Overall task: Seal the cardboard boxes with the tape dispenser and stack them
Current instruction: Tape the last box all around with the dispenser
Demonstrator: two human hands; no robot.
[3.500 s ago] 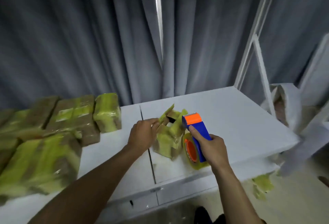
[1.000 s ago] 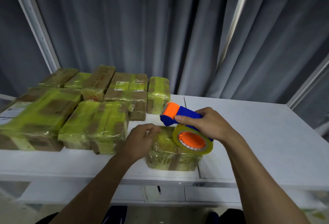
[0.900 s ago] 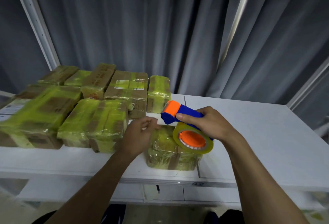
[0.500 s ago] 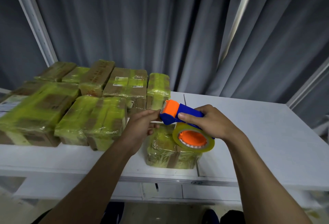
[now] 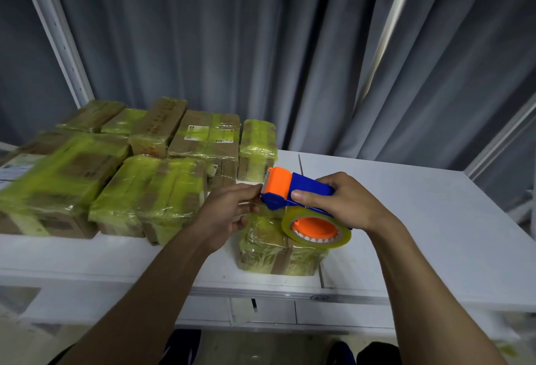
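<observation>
A small cardboard box wrapped in yellow-green tape sits near the front edge of the white table. My right hand grips the blue and orange tape dispenser just above the box, its yellow tape roll hanging over the box's top. My left hand is at the dispenser's orange cutter end, fingertips pinching at the tape end there; the tape itself is hard to make out.
Several taped cardboard boxes are packed together on the left half of the table, reaching to the back. Grey curtains hang behind. A white post rises at the left. Bare tabletop lies to the right.
My left hand lifted off the small box's top and moved up to the dispenser's orange cutter end. The dispenser stays held over the box.
</observation>
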